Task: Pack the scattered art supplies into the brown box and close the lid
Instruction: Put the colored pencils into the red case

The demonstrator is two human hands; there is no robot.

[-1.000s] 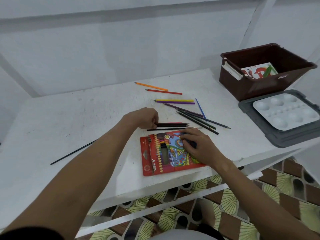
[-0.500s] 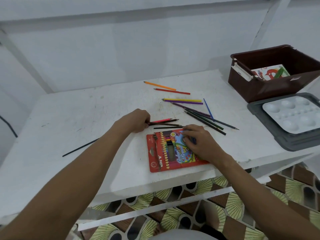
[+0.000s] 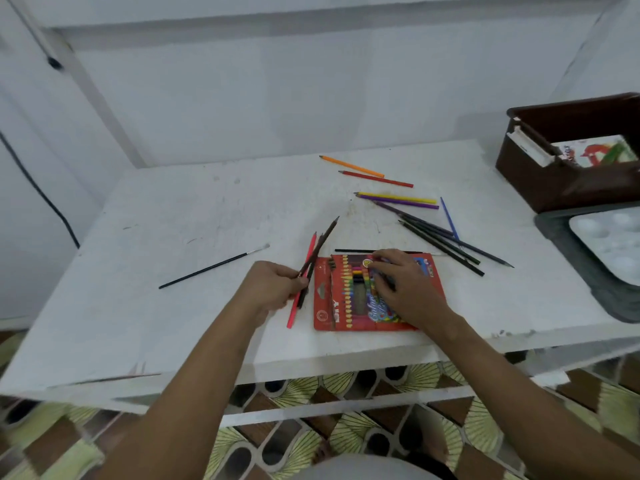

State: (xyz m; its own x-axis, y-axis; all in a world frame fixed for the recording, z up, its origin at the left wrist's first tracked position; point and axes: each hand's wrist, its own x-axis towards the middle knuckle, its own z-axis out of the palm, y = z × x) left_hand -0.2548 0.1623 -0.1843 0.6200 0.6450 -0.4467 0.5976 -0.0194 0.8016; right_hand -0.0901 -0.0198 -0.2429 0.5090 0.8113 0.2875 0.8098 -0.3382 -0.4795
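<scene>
My left hand grips a small bunch of pencils, one red and two dark, lifted and pointing up and away just left of the red pencil case. My right hand lies flat on that case and holds it down on the white table. Beyond the case lie loose pencils: an orange one, a red one, a yellow and purple pair, and a dark bundle. The brown box stands open at the far right with a printed pack inside.
A black paintbrush lies left of my left hand. A thin black pencil lies just behind the case. A grey lid holding a white paint palette sits at the right edge. Patterned floor tiles show below the table's front edge.
My left hand has lifted the pencils off the table, swung them from lying sideways to pointing away, and drawn back to the left of the case. My right hand stays on the case.
</scene>
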